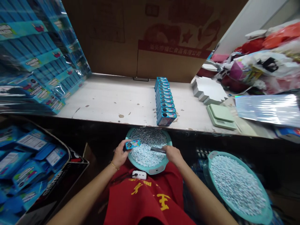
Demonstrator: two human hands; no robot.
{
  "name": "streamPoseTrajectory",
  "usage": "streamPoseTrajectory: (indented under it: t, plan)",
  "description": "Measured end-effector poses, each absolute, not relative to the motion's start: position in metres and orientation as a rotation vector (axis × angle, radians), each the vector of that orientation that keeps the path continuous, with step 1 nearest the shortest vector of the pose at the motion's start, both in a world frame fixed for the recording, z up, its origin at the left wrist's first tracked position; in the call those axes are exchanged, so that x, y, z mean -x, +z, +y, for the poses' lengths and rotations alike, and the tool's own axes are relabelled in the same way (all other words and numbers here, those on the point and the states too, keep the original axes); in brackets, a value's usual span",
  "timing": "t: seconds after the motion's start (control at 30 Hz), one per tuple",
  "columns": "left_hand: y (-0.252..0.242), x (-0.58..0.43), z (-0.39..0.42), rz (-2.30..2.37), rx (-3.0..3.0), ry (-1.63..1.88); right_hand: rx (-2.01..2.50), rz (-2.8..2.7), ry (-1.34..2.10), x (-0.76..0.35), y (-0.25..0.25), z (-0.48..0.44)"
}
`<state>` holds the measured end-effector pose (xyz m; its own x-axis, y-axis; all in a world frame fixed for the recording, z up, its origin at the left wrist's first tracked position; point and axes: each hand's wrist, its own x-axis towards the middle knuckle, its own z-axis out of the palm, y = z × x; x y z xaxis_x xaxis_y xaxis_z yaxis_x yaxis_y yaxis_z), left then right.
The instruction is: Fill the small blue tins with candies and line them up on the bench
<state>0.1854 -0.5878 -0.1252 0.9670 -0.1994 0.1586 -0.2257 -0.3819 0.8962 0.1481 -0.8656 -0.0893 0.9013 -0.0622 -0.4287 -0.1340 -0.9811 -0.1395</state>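
My left hand is closed round a small blue printed box, held just above the left rim of a teal basin on my lap. The basin is full of small pale blue candies. My right hand grips a thin dark metal tool whose tip lies over the candies. On the worn white table beyond, a row of several matching blue boxes stands in a line running away from me.
A second teal basin of candies sits at lower right. Wrapped blue packs are stacked at left, and an open carton of blue packets lies below them. A green scale, white cardboard pieces and plastic bags lie at right. A brown carton stands behind.
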Motion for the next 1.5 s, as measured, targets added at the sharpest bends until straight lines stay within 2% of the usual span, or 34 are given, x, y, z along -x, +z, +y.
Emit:
streamPoseTrajectory:
  t: [0.2, 0.4, 0.53, 0.73, 0.97, 1.17, 1.5]
  plan:
    - [-0.122, -0.183, -0.582, -0.228, -1.991, 0.059, 2.719, 0.176, 0.529, -0.161, -0.164, -0.809]
    - [-0.125, -0.184, -0.57, -0.121, -1.982, 0.114, 2.504, 0.184, 0.409, -0.174, -0.188, -0.803]
    - [-0.125, -0.186, -0.57, -0.118, -1.97, 0.118, 2.4, 0.157, 0.35, -0.169, -0.17, -0.828]
    - [-0.13, -0.19, -0.592, -0.221, -2.047, 0.039, 2.384, -0.017, 0.223, -0.159, -0.094, -0.849]
    - [-0.13, -0.187, -0.613, -0.412, -2.223, 0.063, 2.873, -0.126, 0.373, -0.159, -0.027, -0.817]
    - [-0.127, -0.187, -0.61, -0.457, -2.313, 0.08, 2.988, -0.171, 0.411, -0.156, -0.023, -0.808]
    - [-0.126, -0.186, -0.607, -0.443, -2.352, 0.077, 2.822, -0.147, 0.438, -0.15, -0.042, -0.824]
